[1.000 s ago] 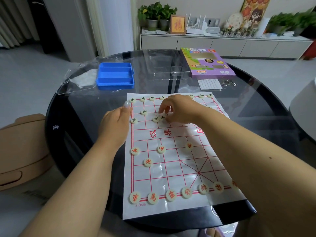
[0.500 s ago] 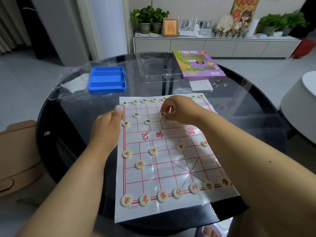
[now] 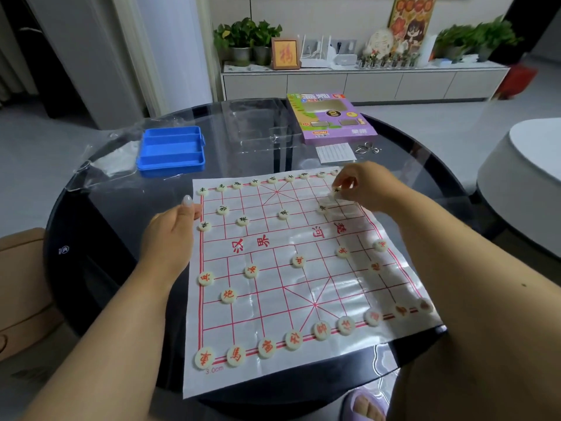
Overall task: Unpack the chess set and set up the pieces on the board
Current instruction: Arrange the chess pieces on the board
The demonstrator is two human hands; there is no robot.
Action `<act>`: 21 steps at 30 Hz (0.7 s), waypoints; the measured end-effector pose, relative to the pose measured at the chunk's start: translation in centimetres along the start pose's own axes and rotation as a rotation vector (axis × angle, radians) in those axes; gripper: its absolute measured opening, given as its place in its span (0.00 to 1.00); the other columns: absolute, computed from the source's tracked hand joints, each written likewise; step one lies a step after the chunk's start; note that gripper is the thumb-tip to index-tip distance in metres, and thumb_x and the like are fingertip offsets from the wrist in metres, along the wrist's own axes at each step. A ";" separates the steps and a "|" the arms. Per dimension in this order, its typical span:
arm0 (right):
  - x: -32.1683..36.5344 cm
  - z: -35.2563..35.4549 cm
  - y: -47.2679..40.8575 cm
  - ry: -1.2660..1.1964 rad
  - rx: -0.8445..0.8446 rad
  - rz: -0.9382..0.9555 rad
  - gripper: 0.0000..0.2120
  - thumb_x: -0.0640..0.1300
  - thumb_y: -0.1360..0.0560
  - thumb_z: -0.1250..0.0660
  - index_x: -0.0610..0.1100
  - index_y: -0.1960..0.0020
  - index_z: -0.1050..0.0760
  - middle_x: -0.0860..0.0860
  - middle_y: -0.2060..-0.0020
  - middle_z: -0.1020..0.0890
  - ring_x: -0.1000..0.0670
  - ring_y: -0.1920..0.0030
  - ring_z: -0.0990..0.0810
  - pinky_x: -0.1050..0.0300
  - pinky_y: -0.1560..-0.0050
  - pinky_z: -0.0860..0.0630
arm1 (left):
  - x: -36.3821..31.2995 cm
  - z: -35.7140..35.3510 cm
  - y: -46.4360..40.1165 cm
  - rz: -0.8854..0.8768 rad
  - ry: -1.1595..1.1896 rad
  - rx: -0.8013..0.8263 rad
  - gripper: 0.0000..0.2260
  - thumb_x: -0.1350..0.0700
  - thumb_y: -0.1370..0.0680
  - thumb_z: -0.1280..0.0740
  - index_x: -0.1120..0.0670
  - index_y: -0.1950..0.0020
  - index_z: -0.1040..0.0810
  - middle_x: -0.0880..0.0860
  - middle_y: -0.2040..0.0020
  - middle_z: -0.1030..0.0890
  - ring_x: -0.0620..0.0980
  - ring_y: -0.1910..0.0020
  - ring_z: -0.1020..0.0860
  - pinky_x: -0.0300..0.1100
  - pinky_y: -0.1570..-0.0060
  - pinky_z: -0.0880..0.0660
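A white plastic board sheet [image 3: 303, 284] with a red grid lies on the round dark glass table [image 3: 100, 226]. Cream discs with red characters [image 3: 266, 348] line its near edge and near rows. Discs with dark characters [image 3: 243, 220] fill the far rows. My right hand [image 3: 361, 185] hovers over the far right of the board, fingertips pinched on a dark-character piece [image 3: 336, 191] just above the sheet. My left hand [image 3: 173, 229] rests on the sheet's left edge, fingers curled and thumb extended, holding nothing.
A blue compartment tray [image 3: 171, 150] sits at the far left beside a clear plastic bag [image 3: 115, 159]. A clear lid [image 3: 258, 126], a purple box [image 3: 329, 117], a folded paper [image 3: 335, 153] and metal rings [image 3: 367, 148] lie behind the board. A white round stool [image 3: 522, 177] stands right.
My right hand has moved from the far middle of the board to the far right with a pinched piece. The left hand stays at the sheet's left edge. The view shifted.
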State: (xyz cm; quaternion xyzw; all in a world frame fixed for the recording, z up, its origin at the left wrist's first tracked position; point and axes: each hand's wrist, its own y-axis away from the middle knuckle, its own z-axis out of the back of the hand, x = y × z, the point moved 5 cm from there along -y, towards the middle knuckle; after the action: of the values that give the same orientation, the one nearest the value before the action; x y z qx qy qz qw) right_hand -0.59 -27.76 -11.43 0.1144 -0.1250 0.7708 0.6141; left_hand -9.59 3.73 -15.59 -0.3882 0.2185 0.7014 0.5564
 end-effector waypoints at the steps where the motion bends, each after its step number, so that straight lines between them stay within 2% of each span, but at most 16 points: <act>1: -0.7 0.1 0.0 0.021 0.002 -0.030 0.07 0.45 0.27 0.30 0.49 0.48 0.21 0.53 0.56 0.22 0.51 0.55 0.24 0.59 0.56 0.30 | 0.1 0.0 0.0 0.002 -0.003 0.000 0.21 0.42 0.18 0.54 0.48 0.48 0.24 0.41 0.60 0.23 0.36 0.61 0.26 0.32 0.65 0.35; 6: -2.4 0.2 0.3 0.064 0.031 -0.145 0.07 0.45 0.27 0.30 0.50 0.48 0.21 0.54 0.57 0.23 0.48 0.51 0.23 0.51 0.44 0.29 | 0.0 -0.1 0.1 -0.002 0.004 -0.008 0.20 0.42 0.18 0.53 0.48 0.45 0.24 0.39 0.60 0.24 0.35 0.62 0.27 0.32 0.65 0.36; 12: -3.1 0.2 0.7 0.147 0.065 -0.198 0.09 0.42 0.27 0.30 0.52 0.48 0.21 0.54 0.55 0.21 0.47 0.48 0.22 0.53 0.45 0.30 | 0.5 -0.2 -0.2 0.009 -0.010 -0.012 0.24 0.41 0.18 0.54 0.52 0.40 0.22 0.42 0.59 0.22 0.38 0.60 0.25 0.33 0.65 0.34; 16: -2.7 -0.2 0.7 0.198 0.100 -0.192 0.11 0.40 0.27 0.32 0.54 0.49 0.21 0.55 0.56 0.22 0.48 0.49 0.22 0.55 0.49 0.32 | 0.5 -0.2 -0.1 0.012 -0.007 -0.018 0.24 0.42 0.17 0.53 0.52 0.40 0.22 0.44 0.55 0.22 0.41 0.56 0.24 0.32 0.64 0.35; 19: -2.5 -0.1 0.8 0.196 0.095 -0.193 0.13 0.39 0.27 0.33 0.54 0.46 0.21 0.56 0.57 0.23 0.49 0.50 0.23 0.56 0.50 0.33 | 0.5 -0.2 -0.1 0.018 -0.007 -0.014 0.23 0.42 0.17 0.53 0.51 0.40 0.22 0.41 0.59 0.24 0.37 0.60 0.26 0.32 0.65 0.36; 21: -2.3 0.1 0.9 0.193 0.090 -0.177 0.13 0.42 0.27 0.31 0.53 0.45 0.22 0.56 0.56 0.24 0.50 0.50 0.24 0.56 0.50 0.33 | 0.5 -0.2 -0.2 0.019 -0.009 -0.014 0.24 0.42 0.18 0.53 0.51 0.40 0.22 0.40 0.59 0.24 0.36 0.61 0.27 0.32 0.65 0.36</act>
State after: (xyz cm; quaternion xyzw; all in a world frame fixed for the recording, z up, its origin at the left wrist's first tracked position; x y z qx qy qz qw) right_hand -0.98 -30.13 -12.15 0.0779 -0.0200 0.7261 0.6829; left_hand -9.36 3.98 -16.10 -0.3868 0.2148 0.7099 0.5480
